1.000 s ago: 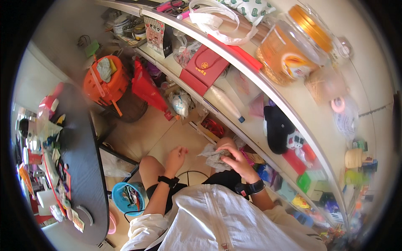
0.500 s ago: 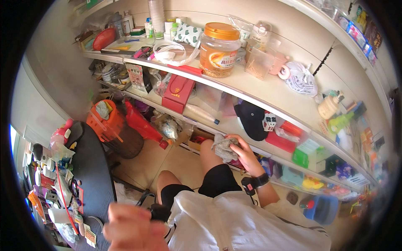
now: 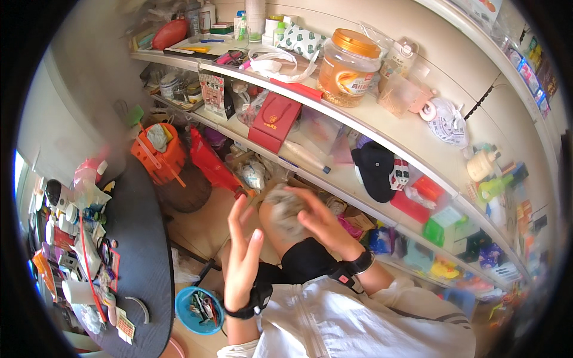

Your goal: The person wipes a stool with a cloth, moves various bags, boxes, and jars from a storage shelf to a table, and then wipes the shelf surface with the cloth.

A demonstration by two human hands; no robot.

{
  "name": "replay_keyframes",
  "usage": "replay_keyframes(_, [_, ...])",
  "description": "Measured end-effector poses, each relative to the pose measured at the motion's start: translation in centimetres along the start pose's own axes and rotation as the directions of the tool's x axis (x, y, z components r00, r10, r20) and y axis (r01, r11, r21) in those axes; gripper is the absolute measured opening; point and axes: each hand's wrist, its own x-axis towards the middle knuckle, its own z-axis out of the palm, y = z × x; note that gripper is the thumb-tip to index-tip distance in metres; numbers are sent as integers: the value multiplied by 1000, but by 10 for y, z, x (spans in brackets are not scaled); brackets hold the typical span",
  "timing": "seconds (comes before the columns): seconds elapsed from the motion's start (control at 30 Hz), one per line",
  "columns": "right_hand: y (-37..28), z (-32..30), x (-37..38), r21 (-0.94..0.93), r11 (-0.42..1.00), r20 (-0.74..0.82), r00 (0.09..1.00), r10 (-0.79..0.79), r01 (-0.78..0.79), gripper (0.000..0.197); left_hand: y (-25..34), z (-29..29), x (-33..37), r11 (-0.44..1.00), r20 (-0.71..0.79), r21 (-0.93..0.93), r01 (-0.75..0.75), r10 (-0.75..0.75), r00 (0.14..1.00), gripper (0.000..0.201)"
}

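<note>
My right hand (image 3: 325, 224) holds a crumpled grey cloth (image 3: 283, 209) over my bare knee; both look smeared by motion. My left hand (image 3: 240, 262) is raised to the left of it, fingers stretched upward and thumb apart, with nothing in it. A gap separates this hand from the cloth. Each wrist carries a black strap with a small box on it. Below my left hand, a round blue basin (image 3: 190, 298) of small mixed items stands beside the dark table.
White shelves run across the front, bearing a large orange-lidded jar (image 3: 348, 68), a red gift box (image 3: 274, 121) and a black cap (image 3: 374, 171). An orange basket (image 3: 156, 164) stands far left. A dark curved table (image 3: 140, 238) at left carries clutter.
My left hand has risen from the lower edge and spread its fingers. The right hand has moved left and slightly down with the cloth. The view has shifted, bringing the blue basin into sight.
</note>
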Motion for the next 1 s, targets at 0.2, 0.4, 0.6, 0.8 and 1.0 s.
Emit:
replay_keyframes(0.2, [15, -25, 57, -291, 957, 68, 997, 42, -20, 22, -88, -53, -24, 675, -188, -668, 313, -560, 807, 29])
replay_keyframes(0.4, [110, -221, 104, -301, 905, -772, 634, -46, -300, 71, -106, -78, -36, 843, -365, -423, 333, -495, 789, 28])
replay_keyframes(0.6, [91, -235, 157, -82, 906, -605, 743, 286, -415, 86, -99, -82, -39, 815, -317, -429, 390, -540, 780, 28])
replay_keyframes(0.8, [113, -241, 159, -361, 865, -665, 746, 23, -349, 88, -99, -79, -49, 741, -266, -516, 430, -616, 742, 31])
replay_keyframes(1.0, [112, -245, 134, -740, 600, -531, 811, -244, -304, 82, -94, -72, -51, 717, -237, -519, 466, -644, 727, 32])
